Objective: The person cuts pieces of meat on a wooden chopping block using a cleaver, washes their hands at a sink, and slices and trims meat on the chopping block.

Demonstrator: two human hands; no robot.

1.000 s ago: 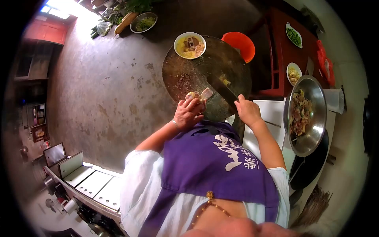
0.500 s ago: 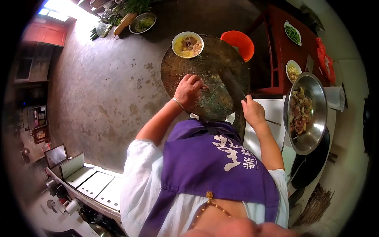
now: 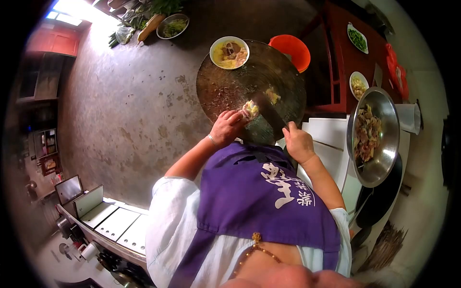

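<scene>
The left hand [image 3: 226,127] is half closed, its fingers bent together and pressing against a pale, pinkish piece of meat [image 3: 250,110] on the round chopping block [image 3: 216,91]; its thumb's position cannot be made out. The right hand [image 3: 298,143] is closed around the handle of a dark cleaver [image 3: 274,113], whose blade lies just beside the meat; whether they touch is unclear. A yellowish scrap [image 3: 272,95] sits past the blade. Among the containers, a metal bowl [image 3: 162,22] of greens stands far left, then a white bowl [image 3: 212,54] of meat pieces at the block's far edge, an orange bucket [image 3: 298,54] beyond the block, a white dish [image 3: 361,75] of pale chopped bits, a plate [image 3: 365,49] of chopped greens, and a large steel bowl [image 3: 390,144] heaped with chopped meat. White-panelled cabinets [image 3: 105,223] stand lower left, grey floor [image 3: 125,110] spreads mid-room, and a dark red cabinet [image 3: 331,96] stands right.
</scene>
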